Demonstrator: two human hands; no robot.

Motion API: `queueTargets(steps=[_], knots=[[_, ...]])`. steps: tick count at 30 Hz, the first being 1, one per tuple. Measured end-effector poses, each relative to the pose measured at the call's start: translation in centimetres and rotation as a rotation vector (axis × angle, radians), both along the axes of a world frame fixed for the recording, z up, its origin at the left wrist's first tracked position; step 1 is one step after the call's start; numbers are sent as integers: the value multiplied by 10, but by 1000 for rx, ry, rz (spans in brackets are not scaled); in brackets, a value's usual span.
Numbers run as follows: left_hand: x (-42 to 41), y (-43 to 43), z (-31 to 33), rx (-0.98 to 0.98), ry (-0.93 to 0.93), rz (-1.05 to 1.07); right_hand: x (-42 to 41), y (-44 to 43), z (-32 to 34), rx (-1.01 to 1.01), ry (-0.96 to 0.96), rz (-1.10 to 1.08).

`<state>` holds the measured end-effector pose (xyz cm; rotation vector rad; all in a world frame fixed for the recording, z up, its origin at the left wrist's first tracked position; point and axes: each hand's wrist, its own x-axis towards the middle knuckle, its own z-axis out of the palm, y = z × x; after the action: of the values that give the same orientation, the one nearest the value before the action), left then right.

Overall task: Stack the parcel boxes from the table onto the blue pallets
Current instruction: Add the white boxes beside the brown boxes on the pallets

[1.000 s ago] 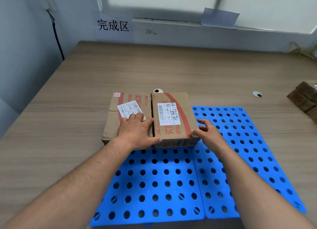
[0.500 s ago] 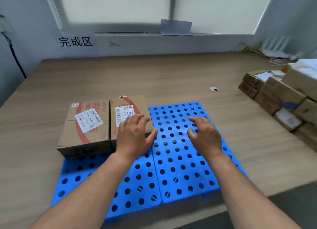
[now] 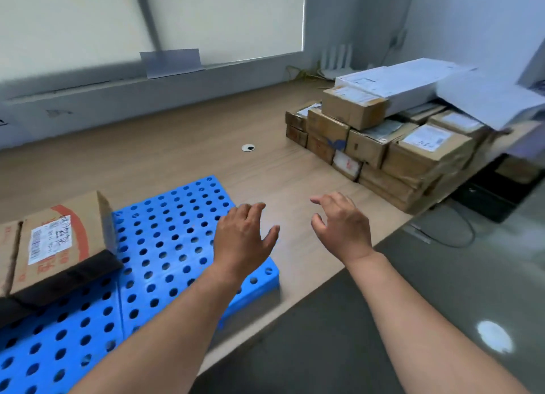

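Fetching is in hand: left hand (image 3: 244, 240) and right hand (image 3: 343, 228), fingers (image 3: 250, 213) spread and empty, must next reach the stacked parcel boxes (image 3: 424, 151).

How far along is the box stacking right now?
Early on. Done: two boxes sit side by side on the blue pallets, at the left. In hand: nothing; the left hand and right hand are both open and empty. Left: the whole pile of boxes on the table to the right.
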<state>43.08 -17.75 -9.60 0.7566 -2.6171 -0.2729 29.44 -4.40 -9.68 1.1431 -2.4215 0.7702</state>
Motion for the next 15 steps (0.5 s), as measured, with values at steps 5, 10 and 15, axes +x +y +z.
queueTargets(steps=[5,10,15], knots=[[-69,64,1,-18,-4,-102,-50,70,-1,-20,-4,-82],[-128,117,6,-36,-13,-239,-92,129,1,-118,76,-184],[-183,154,11,-60,-32,-349,-129,175,2,-178,124,-312]])
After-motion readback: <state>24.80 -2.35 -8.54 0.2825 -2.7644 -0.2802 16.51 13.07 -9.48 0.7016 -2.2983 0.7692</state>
